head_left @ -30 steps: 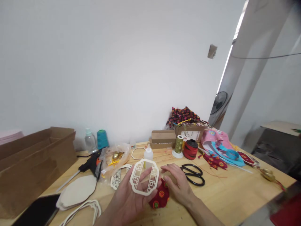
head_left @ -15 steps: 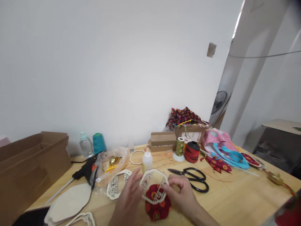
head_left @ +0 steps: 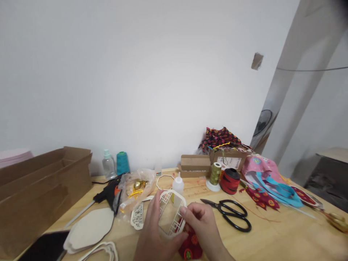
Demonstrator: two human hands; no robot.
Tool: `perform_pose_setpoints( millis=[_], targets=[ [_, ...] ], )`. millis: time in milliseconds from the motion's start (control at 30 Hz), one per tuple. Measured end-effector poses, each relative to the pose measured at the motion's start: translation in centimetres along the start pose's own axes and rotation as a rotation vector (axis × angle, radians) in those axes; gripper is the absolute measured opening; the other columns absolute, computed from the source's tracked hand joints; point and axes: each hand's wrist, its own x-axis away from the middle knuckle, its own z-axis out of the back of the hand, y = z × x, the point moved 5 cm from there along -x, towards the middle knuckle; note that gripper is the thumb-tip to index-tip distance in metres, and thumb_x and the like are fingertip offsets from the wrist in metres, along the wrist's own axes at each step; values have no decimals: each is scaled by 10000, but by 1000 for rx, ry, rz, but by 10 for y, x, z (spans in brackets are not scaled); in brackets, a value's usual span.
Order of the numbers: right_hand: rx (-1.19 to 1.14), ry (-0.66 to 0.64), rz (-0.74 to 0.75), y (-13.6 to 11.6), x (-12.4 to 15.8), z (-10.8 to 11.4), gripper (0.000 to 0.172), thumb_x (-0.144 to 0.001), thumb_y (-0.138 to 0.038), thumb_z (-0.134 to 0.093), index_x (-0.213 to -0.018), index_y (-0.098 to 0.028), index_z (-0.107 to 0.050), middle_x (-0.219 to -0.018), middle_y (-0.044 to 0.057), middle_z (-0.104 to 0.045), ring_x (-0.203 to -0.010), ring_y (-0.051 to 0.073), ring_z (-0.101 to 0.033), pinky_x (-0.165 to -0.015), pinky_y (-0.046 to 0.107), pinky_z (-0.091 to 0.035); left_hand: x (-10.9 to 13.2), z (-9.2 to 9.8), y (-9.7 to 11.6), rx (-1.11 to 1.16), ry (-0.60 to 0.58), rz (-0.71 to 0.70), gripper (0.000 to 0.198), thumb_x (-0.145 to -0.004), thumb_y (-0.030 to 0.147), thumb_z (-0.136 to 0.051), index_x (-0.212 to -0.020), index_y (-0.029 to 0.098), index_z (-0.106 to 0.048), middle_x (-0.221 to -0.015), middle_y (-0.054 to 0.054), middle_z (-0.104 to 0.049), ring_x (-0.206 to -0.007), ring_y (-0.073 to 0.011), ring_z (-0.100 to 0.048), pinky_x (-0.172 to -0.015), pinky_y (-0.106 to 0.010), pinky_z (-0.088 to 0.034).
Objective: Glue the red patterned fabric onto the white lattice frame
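Note:
A pale lattice frame with cut-out side panels is held up in front of me, tilted. My right hand pinches its right edge between thumb and fingers. At its left and lower edge is my left hand, fingers along the side and thumb across the bottom. Below the frame lies a dark red patterned fabric piece, partly hidden by both hands. Another lattice frame rests on the table left of my left hand. A white squeeze bottle stands just behind the held frame.
Black-handled scissors lie to the right. Thread spools and a red cord roll stand behind them. At left are stacked pale boards, a black glue gun, a plastic bag and a cardboard box.
The view has shifted, so things on the table appear further right. My left hand has closed in on the frame, its thumb now across the lower edge. The frame is tilted differently.

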Motion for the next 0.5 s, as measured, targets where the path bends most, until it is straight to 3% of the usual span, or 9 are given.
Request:
perform_pose_setpoints(
  millis=[300, 433, 500],
  targets=[
    [-62, 43, -21, 20, -2, -4, 438, -720, -510, -518, -457, -172, -426, -374, -56, -387, -344, 54, -292, -374, 189, -228, 3, 1, 4, 56, 118, -7, 865, -570, 274, -669, -1319, 184, -246, -1295, -143, -346, -1218, -330, -291, -990, -485, -225],
    [23, 34, 54, 13, 1, -5, 401, -742, -455, -535, -478, -159, -477, -415, -51, -394, -383, 67, -321, -400, 197, -243, -1, 3, -3, 68, 74, 70, 832, -536, 307, -705, -1277, 161, -356, -1249, -146, -415, -1199, -347, -303, -994, -483, -206],
    [84, -2, 134, 0, 2, -2, 403, -758, -431, -525, -463, -158, -497, -428, -45, -400, -411, 81, -354, -427, 209, -270, -6, 5, -6, 201, 26, 150, 834, -494, 288, -739, -1251, 186, -403, -1234, -116, -454, -1193, -336, -327, -1004, -457, -211]
  ],
)
